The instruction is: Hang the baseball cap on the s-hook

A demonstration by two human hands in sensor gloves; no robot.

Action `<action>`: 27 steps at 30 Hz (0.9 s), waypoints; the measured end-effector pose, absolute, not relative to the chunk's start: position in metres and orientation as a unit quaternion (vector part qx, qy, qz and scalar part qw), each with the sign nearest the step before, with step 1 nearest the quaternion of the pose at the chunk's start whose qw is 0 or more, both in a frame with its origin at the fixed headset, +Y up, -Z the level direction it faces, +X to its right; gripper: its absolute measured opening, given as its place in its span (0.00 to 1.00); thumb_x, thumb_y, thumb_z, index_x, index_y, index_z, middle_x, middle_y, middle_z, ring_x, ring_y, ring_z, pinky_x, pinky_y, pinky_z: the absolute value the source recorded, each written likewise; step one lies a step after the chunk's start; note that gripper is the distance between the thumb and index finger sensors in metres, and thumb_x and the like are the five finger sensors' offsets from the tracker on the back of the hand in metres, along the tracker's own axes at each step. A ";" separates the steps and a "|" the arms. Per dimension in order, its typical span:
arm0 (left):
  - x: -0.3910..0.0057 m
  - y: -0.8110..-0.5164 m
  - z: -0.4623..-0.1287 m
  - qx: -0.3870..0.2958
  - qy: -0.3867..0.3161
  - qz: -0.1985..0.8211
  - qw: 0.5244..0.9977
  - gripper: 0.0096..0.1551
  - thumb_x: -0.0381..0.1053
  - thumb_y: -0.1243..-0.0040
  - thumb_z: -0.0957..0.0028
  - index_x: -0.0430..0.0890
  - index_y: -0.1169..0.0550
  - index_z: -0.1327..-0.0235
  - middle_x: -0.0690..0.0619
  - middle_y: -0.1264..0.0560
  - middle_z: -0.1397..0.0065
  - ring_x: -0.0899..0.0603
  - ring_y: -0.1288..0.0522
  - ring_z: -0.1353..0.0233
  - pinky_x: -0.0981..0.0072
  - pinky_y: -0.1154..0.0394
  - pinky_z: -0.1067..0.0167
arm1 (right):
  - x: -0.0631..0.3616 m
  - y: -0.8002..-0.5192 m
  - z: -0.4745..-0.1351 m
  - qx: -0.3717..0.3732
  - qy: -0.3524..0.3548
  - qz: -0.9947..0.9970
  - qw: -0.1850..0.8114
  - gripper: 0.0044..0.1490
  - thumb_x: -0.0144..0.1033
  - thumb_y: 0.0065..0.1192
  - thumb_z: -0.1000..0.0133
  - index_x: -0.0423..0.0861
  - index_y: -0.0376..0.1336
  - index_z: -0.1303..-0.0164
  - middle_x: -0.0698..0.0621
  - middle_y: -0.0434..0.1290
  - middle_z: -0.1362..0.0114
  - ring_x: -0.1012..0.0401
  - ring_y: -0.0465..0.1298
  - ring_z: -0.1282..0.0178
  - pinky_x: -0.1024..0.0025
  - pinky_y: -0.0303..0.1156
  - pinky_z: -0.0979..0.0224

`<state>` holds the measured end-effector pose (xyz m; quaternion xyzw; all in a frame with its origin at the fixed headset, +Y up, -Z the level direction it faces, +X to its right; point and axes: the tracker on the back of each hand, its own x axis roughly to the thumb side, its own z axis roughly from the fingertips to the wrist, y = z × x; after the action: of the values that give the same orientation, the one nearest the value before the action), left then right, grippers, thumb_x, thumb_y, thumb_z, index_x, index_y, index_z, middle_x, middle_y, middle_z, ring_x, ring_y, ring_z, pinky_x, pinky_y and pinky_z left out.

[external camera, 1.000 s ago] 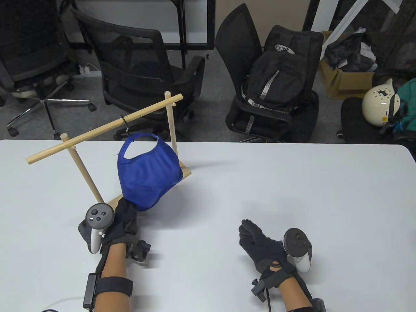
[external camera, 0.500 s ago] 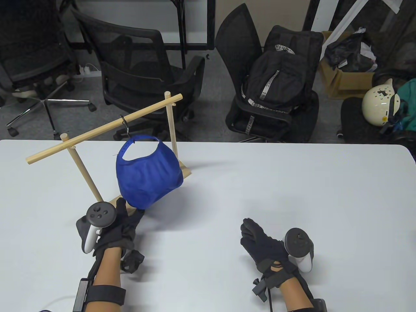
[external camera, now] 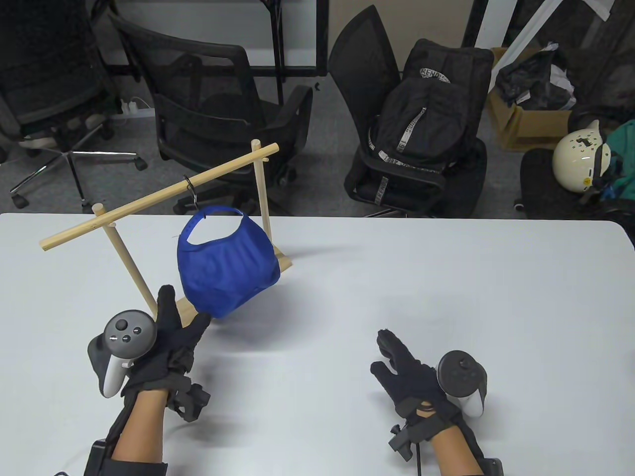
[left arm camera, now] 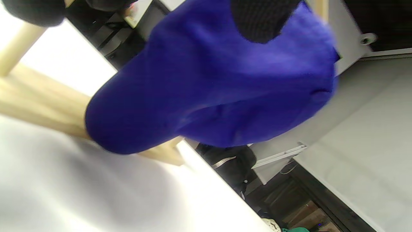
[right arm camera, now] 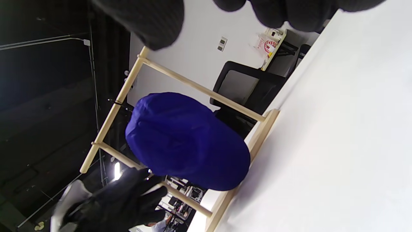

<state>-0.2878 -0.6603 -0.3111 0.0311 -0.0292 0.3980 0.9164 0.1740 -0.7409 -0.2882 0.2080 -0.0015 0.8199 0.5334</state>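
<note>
We count one blue cap [external camera: 225, 267], one black s-hook [external camera: 192, 191] and one wooden rack [external camera: 158, 196], which has one crossbar [external camera: 99, 220] and two uprights [external camera: 261, 193]. We see two gloved hands, the left hand [external camera: 171, 342] and the right hand [external camera: 407, 372], and each carries one tracker [external camera: 121, 347], making two. There is one white table [external camera: 446, 297]. Behind it we make out three office chairs [external camera: 208, 114] plainly, one black backpack [external camera: 426, 124], one cardboard box [external camera: 526, 119] and one white helmet [external camera: 578, 156]. Farther things at the right edge are too crowded for us to count.
</note>
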 end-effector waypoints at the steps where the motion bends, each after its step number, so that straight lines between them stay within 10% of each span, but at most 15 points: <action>1: -0.287 -0.658 -0.309 0.038 -0.033 0.392 0.919 0.59 0.56 0.41 0.34 0.26 0.57 0.12 0.20 0.54 0.11 0.11 0.48 0.18 0.12 0.35 0.41 | 0.174 -0.740 -0.288 0.209 -0.002 0.821 0.531 0.50 0.39 0.59 0.40 0.19 0.45 0.23 0.14 0.50 0.24 0.20 0.56 0.28 0.21 0.55 0.35; 14: -0.236 -0.648 -0.265 0.149 -0.122 0.282 0.940 0.54 0.60 0.39 0.36 0.38 0.49 0.08 0.29 0.52 0.08 0.12 0.49 0.17 0.09 0.38 0.42 | 0.172 -0.721 -0.278 0.213 -0.032 0.886 0.410 0.55 0.46 0.58 0.39 0.21 0.42 0.22 0.14 0.44 0.22 0.20 0.47 0.24 0.18 0.45 0.34; 27: -0.176 -0.685 -0.238 0.118 -0.191 0.115 0.968 0.55 0.66 0.45 0.37 0.38 0.49 0.07 0.27 0.54 0.08 0.11 0.53 0.17 0.07 0.43 0.42 | 0.169 -0.719 -0.277 0.167 -0.032 0.956 0.241 0.60 0.55 0.56 0.40 0.24 0.41 0.19 0.15 0.41 0.20 0.20 0.41 0.22 0.18 0.34 0.35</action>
<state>-0.1762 -0.6854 -0.2378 0.1182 -0.1912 0.1150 0.9676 0.1695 -0.7194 -0.2773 0.1668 -0.0325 0.9556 0.2409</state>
